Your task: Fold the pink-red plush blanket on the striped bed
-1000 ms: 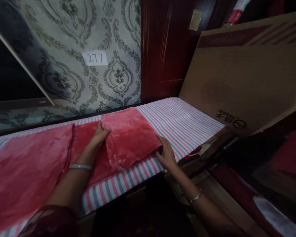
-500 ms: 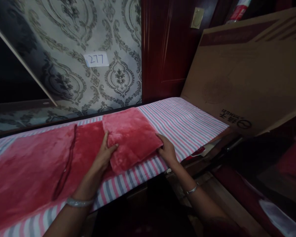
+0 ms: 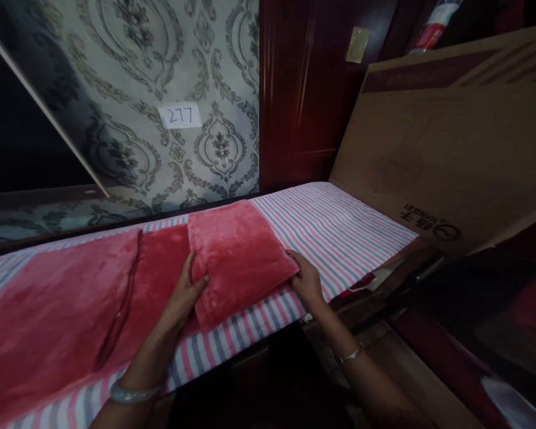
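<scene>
A red plush cloth (image 3: 245,262) lies lengthwise on a striped cloth, its right end folded over into a squarish flap. At the flap's near right corner, my right hand (image 3: 307,280) is closed on the edge, with the fingertips partly hidden. My left hand (image 3: 187,292) rests along the flap's left edge, thumb and forefinger spread apart; its other fingers are hidden from view. Further left, another layer of the plush (image 3: 67,310) ends in a dark-looking edge. Pink, grey and white stripes run across the cloth (image 3: 330,220) underneath.
A large cardboard sheet or box (image 3: 446,143) leans at the right end of the surface. Patterned wallpaper with a paper label (image 3: 181,115) reading 277 stands behind, beside a dark red wood panel (image 3: 301,89). A dark screen (image 3: 22,119) is at the left.
The view has shifted slightly, so everything sits a little lower. My left hand has slid a bit toward me along the flap's edge. My right hand remains at the corner.
</scene>
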`<state>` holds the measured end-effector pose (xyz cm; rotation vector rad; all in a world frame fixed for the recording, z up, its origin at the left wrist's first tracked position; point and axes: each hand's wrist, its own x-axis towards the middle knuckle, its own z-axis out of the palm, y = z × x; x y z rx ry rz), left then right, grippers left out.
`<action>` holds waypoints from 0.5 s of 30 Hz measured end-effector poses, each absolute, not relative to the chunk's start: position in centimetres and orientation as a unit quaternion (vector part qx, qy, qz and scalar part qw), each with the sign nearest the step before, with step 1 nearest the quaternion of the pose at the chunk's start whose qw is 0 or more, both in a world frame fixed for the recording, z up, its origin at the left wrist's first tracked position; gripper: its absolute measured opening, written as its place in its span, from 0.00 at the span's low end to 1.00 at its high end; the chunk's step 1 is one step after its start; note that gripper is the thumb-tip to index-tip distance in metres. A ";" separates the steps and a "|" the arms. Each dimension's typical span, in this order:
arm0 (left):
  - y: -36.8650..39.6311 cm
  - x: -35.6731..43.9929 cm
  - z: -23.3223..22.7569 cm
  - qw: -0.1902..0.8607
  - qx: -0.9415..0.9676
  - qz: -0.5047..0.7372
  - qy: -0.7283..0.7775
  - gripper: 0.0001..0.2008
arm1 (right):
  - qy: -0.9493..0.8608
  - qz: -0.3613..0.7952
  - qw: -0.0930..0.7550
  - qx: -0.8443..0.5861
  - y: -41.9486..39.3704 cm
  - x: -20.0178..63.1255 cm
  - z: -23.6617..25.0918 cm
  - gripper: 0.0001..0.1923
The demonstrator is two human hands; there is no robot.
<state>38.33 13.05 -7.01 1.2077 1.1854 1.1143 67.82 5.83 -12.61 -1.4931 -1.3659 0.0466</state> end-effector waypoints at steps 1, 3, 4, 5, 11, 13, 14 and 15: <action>13.0 38.3 -7.0 0.525 0.509 0.464 0.500 0.48 | -0.579 0.022 0.534 -0.616 5.8 67.8 -12.6 0.30; 12.9 38.0 -7.0 0.529 0.507 0.464 0.498 0.48 | -0.588 0.029 0.542 -0.600 5.6 67.7 -12.6 0.29; 12.8 37.9 -7.0 0.538 0.502 0.466 0.492 0.48 | -0.590 0.032 0.544 -0.596 5.5 67.7 -12.6 0.29; 12.8 37.7 -6.9 0.551 0.492 0.468 0.485 0.49 | -0.591 0.034 0.546 -0.593 5.4 67.7 -12.6 0.29; 14.8 36.9 -5.2 0.583 0.402 0.469 0.528 0.52 | -0.595 0.026 0.550 -0.586 5.3 67.6 -13.0 0.28; 16.7 37.1 -4.1 0.576 0.411 0.469 0.529 0.52 | -0.598 0.026 0.547 -0.585 5.3 67.6 -13.3 0.29; 17.8 37.4 -3.5 0.570 0.420 0.469 0.529 0.52 | -0.600 0.027 0.544 -0.585 5.3 67.7 -13.4 0.29; 19.1 37.7 -2.9 0.561 0.427 0.469 0.532 0.51 | -0.602 0.027 0.541 -0.587 5.2 67.7 -13.5 0.30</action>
